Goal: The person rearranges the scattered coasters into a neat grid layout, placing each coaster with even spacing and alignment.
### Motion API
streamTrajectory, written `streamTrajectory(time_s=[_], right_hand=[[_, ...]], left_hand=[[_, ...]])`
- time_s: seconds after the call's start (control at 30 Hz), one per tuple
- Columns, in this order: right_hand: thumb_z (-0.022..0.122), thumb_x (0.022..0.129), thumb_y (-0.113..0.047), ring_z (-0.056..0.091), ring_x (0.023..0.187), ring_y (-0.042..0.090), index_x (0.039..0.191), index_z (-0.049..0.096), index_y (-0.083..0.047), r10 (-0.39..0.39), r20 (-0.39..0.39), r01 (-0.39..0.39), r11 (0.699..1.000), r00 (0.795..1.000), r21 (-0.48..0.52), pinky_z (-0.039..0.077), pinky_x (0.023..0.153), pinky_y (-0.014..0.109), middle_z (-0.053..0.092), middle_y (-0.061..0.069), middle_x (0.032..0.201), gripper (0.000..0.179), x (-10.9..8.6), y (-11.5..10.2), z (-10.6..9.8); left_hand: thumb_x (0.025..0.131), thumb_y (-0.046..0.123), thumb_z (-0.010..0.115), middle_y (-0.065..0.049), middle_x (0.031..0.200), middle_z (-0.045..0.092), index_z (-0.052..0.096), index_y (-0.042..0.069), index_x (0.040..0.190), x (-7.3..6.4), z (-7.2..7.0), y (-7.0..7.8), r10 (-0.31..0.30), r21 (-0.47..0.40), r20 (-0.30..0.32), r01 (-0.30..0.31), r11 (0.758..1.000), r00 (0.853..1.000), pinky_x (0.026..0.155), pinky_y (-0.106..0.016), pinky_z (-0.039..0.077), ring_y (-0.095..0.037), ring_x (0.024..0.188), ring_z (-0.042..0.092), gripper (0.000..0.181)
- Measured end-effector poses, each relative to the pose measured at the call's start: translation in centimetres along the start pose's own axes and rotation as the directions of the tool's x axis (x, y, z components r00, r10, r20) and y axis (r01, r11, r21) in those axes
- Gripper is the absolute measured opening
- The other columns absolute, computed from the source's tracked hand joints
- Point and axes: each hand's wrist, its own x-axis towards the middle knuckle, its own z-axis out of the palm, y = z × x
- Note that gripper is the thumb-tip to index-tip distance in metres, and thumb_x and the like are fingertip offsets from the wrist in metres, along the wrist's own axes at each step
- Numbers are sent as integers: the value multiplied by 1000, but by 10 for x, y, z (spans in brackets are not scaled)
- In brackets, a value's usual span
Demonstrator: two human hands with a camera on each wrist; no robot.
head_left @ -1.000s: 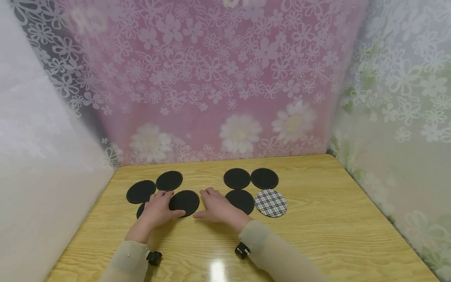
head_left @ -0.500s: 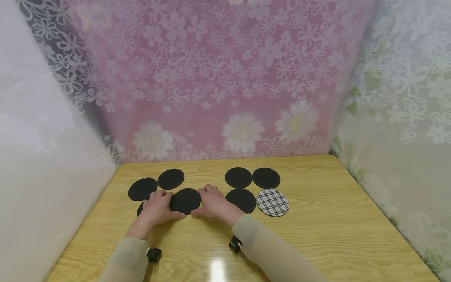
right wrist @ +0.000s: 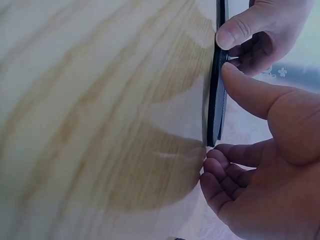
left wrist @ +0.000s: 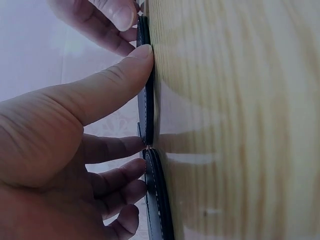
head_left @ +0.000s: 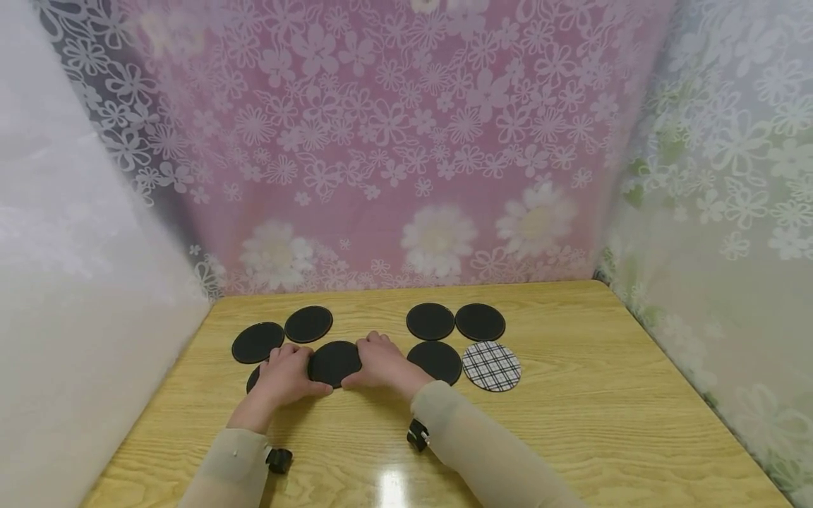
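Observation:
A round black coaster (head_left: 334,364) with a stitched rim lies on the table between the two hands. The left hand (head_left: 286,377) grips its left side, with the thumb (left wrist: 137,62) on the near edge. From the other side the right hand (head_left: 385,368) holds it, thumb (right wrist: 235,75) at the near edge and fingers curled by its right rim. Partly hidden by the left hand is another black coaster (head_left: 253,377); in the left wrist view this second coaster (left wrist: 157,200) sits right by the curled lower fingers.
Behind the left hand lie two black coasters (head_left: 257,342). To the right, three black coasters (head_left: 430,321) and a plaid white coaster (head_left: 492,366) form a square group. Floral cloth (head_left: 406,141) hangs behind and beside the wooden table (head_left: 571,423).
The right hand has moved left from a gap beside the middle coaster onto its right edge. The left hand stays at the left edge; the coaster has barely shifted.

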Motion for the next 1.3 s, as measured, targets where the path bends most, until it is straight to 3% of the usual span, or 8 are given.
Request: streamTrajectory(time_s=[0.23,0.53,0.9,1.3], right_hand=[[91,90,-56,57,124,30,147,64,-1,6,-22,-6,1000,1000,-19,50,111,42,60,15,138,84,6,-3,2],[100,81,-48,56,111,30,133,70,-2,60,-20,-60,998,998,14,52,102,42,60,12,120,76,1,-4,-2],[99,84,-43,55,111,30,127,71,-4,78,16,-78,997,997,25,51,101,42,62,13,123,65,3,-5,-7],[100,84,-39,58,114,33,130,67,0,81,-3,-81,997,997,11,52,102,46,62,16,124,68,5,-12,-6]], left_hand=[[81,52,98,-29,143,57,66,-4,144,1,0,1,4,-15,-10,-4,1000,1000,103,-77,42,-52,126,51,90],[80,50,99,-29,141,57,67,-4,143,2,4,3,4,-29,-11,-4,1000,1000,105,-77,42,-53,126,50,89],[78,47,102,-28,137,60,69,-5,136,2,3,7,-9,-20,-29,8,1000,1000,105,-71,43,-49,122,51,85],[80,42,102,-30,132,68,60,-11,143,3,2,6,1,-60,-23,-2,998,1000,106,-67,49,-55,123,61,93]])
